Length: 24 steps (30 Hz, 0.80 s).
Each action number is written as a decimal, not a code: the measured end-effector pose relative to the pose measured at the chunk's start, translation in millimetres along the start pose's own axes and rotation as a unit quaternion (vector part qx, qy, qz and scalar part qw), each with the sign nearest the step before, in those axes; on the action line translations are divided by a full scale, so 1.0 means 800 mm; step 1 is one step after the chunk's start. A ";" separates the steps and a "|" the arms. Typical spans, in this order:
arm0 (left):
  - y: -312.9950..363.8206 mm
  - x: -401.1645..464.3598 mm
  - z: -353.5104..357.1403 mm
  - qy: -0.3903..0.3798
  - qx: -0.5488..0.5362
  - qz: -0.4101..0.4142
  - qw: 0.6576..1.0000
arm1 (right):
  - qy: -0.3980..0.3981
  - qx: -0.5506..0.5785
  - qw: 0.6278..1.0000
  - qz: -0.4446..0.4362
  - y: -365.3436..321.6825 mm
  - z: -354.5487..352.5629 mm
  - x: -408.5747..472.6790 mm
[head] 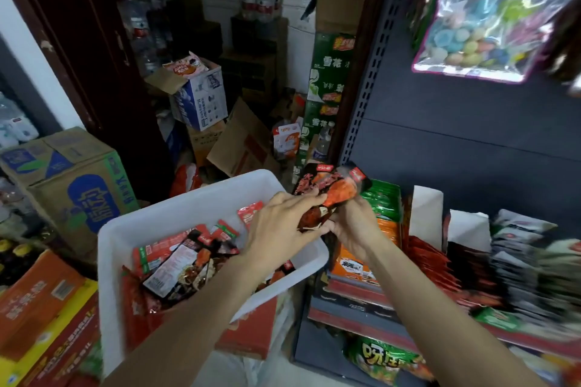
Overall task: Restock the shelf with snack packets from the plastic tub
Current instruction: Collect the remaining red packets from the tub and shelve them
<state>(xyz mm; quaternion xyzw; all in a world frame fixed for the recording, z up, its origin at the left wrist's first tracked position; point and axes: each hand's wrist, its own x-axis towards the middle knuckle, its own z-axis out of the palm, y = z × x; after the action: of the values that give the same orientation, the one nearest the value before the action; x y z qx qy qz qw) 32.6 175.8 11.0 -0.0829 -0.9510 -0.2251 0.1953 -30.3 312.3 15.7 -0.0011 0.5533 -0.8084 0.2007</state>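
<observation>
A white plastic tub stands at centre left, holding several red and black snack packets. Above its right rim, both hands hold a bunch of dark red and orange snack packets. My left hand grips the bunch from the left, and my right hand grips its lower end from the right. The dark shelf is on the right, with rows of green, orange, red and grey packets standing in it.
Cardboard boxes sit left of the tub, with more boxes and bottled water stacked behind. A red carton lies under the tub. A bag of coloured toys hangs at the upper right. A green snack bag sits on the lower shelf.
</observation>
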 end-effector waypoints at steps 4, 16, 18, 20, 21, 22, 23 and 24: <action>0.058 0.027 0.034 -0.037 0.002 0.006 0.999 | 0.037 0.000 0.999 -0.037 -0.019 -0.066 -0.014; 0.213 0.110 0.150 -0.091 -0.255 -0.241 0.932 | 0.045 -0.003 0.999 -0.029 -0.096 -0.261 -0.056; 0.233 0.117 0.170 -0.106 -0.268 -0.251 0.924 | 0.029 -0.018 0.999 -0.021 -0.108 -0.289 -0.063; 0.255 0.121 0.188 -0.113 -0.252 -0.230 0.933 | 0.024 -0.063 0.997 -0.030 -0.118 -0.314 -0.067; 0.267 0.124 0.198 -0.120 -0.238 -0.209 0.941 | 0.036 -0.103 0.993 -0.044 -0.124 -0.325 -0.068; 0.279 0.127 0.207 -0.131 -0.224 -0.188 0.947 | 0.057 -0.138 0.987 -0.063 -0.130 -0.334 -0.068; 0.290 0.131 0.217 -0.144 -0.213 -0.167 0.952 | 0.085 -0.166 0.979 -0.087 -0.136 -0.345 -0.068; 0.300 0.137 0.225 -0.155 -0.206 -0.149 0.955 | 0.111 -0.188 0.970 -0.109 -0.144 -0.355 -0.065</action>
<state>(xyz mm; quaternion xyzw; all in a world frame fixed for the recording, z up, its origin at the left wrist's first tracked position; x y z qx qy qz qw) -68.3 478.7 3.1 -0.0127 -0.9040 -0.4272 -0.0120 -82.9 618.9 19.8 -0.0090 0.7106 -0.7021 0.0449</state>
